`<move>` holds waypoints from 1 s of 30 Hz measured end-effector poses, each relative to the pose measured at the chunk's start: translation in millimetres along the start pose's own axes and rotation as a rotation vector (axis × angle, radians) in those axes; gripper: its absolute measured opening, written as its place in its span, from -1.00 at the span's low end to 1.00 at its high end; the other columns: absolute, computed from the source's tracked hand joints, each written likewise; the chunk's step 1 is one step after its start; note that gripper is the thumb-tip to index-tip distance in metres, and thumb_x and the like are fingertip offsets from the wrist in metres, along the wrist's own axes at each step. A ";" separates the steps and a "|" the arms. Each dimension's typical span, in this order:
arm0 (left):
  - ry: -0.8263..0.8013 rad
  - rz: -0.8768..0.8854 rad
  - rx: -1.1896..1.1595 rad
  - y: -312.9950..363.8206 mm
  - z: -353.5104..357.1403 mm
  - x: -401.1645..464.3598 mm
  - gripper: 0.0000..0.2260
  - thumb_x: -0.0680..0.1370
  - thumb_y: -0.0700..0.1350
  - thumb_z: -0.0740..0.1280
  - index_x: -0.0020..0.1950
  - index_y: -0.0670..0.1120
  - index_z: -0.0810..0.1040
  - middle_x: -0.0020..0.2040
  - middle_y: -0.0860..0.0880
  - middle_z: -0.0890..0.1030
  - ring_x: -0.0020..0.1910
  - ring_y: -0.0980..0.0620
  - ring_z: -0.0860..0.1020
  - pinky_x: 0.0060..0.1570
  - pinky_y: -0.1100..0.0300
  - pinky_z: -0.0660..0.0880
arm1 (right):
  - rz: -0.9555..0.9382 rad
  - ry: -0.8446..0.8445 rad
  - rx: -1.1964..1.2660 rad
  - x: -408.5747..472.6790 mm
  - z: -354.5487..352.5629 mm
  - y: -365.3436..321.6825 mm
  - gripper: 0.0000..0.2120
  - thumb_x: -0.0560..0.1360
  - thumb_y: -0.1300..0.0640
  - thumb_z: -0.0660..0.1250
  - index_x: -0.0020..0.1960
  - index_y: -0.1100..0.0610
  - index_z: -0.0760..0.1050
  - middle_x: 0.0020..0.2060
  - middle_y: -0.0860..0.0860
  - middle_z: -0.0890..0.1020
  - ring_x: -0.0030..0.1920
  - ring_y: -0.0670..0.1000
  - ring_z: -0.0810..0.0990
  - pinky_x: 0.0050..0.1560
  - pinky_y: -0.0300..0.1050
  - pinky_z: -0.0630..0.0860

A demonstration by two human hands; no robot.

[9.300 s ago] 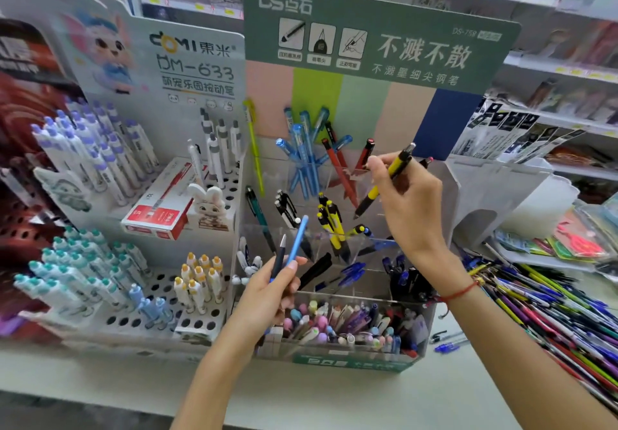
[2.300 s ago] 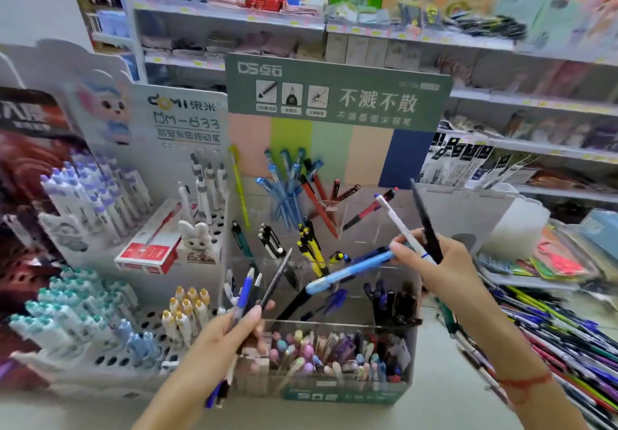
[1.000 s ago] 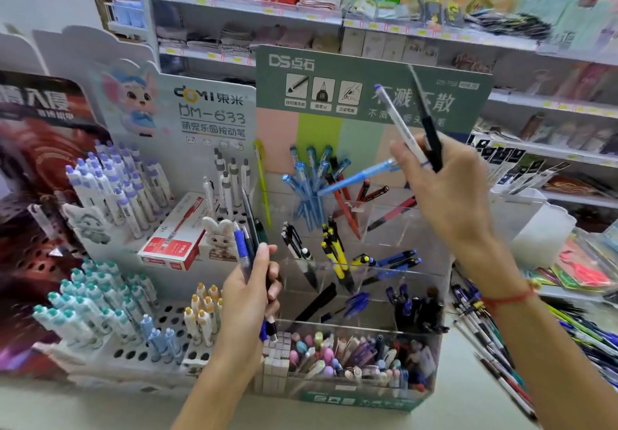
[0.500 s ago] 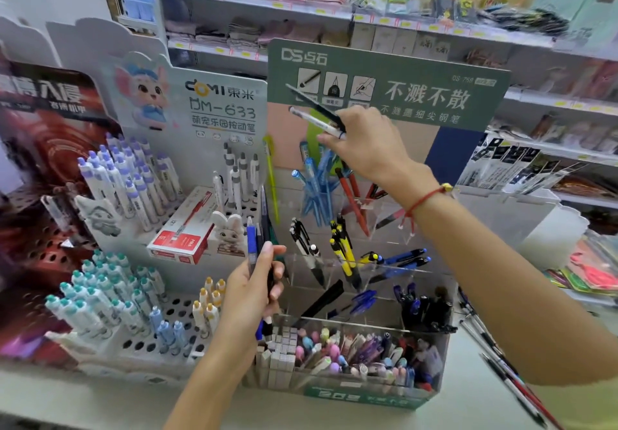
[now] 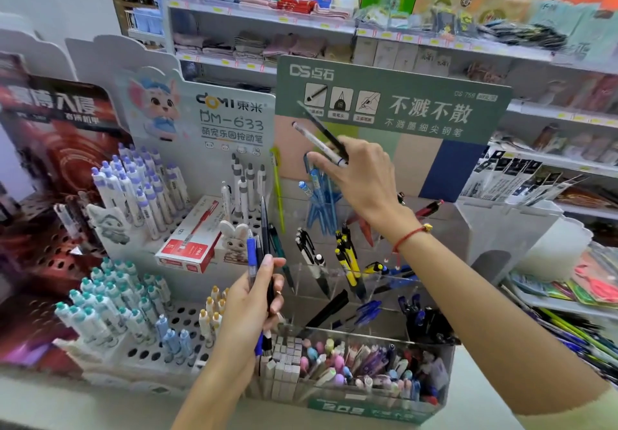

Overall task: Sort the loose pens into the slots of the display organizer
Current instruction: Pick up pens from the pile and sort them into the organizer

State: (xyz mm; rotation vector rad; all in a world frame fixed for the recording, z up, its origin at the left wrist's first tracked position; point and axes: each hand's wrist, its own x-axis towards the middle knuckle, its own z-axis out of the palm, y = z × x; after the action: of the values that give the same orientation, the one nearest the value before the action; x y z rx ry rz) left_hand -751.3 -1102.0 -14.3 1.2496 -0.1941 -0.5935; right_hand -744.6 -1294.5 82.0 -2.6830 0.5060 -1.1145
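Observation:
The clear tiered display organizer (image 5: 444,356) stands in the middle under a green header card. My right hand (image 5: 363,175) reaches over its back row, above the slot of light blue pens (image 5: 319,200), and holds a white pen (image 5: 316,143) and a black pen (image 5: 322,130) that point up-left. My left hand (image 5: 254,299) is low in front of the organizer's left side and grips a bunch of pens upright, among them a blue pen (image 5: 250,255) and a dark pen (image 5: 265,225). Other slots hold black-white, yellow-black, red and dark blue pens.
A white perforated pen stand (image 5: 157,349) with lilac, teal and white pens and a red box (image 5: 192,239) stands to the left. Loose pens (image 5: 575,332) lie in a heap at the right. An empty clear holder (image 5: 508,225) sits right of the organizer. Store shelves run behind.
My right hand swung left from the organizer's right side to above the light blue pens; the light blue pen it carried a second ago is no longer in it. My left hand stayed put.

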 end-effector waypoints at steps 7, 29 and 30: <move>0.036 0.057 -0.021 6.2 1.2 -1.1 -0.77 0.61 0.02 0.20 0.05 -0.06 0.58 -0.44 0.10 0.43 -0.54 0.19 0.31 -0.58 0.35 0.18 | 0.375 -0.720 0.754 -66.2 -46.5 -14.7 -0.77 0.53 -0.08 0.27 -0.11 0.02 0.61 -0.52 -0.09 0.47 -0.55 -0.13 0.32 -0.53 -0.33 0.26; 0.190 -0.052 0.193 -43.6 -27.6 -40.9 -0.74 0.52 0.05 0.32 -0.20 -0.14 0.54 -0.55 0.07 0.40 -0.57 0.18 0.29 -0.56 0.38 0.24 | 0.600 -0.898 0.800 -152.9 -35.1 -9.5 -0.88 0.53 0.22 0.35 0.05 0.23 0.52 -0.38 0.02 0.61 -0.57 -0.20 0.40 -0.53 -0.43 0.28; 0.220 -0.037 0.202 -45.5 -28.7 -41.3 -0.74 0.52 0.05 0.32 -0.19 -0.14 0.55 -0.55 0.08 0.39 -0.57 0.19 0.29 -0.55 0.38 0.24 | 0.630 -0.847 0.801 -153.5 -34.4 -11.3 -0.90 0.52 0.23 0.36 -0.01 0.26 0.55 -0.37 0.05 0.62 -0.58 -0.21 0.43 -0.52 -0.43 0.31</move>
State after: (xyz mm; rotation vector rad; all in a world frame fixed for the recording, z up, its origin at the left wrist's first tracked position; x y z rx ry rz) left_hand -787.1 -1065.1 -58.5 1.5064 -0.0474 -0.4723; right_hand -867.5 -1227.1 9.9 -1.8069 0.5158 0.0565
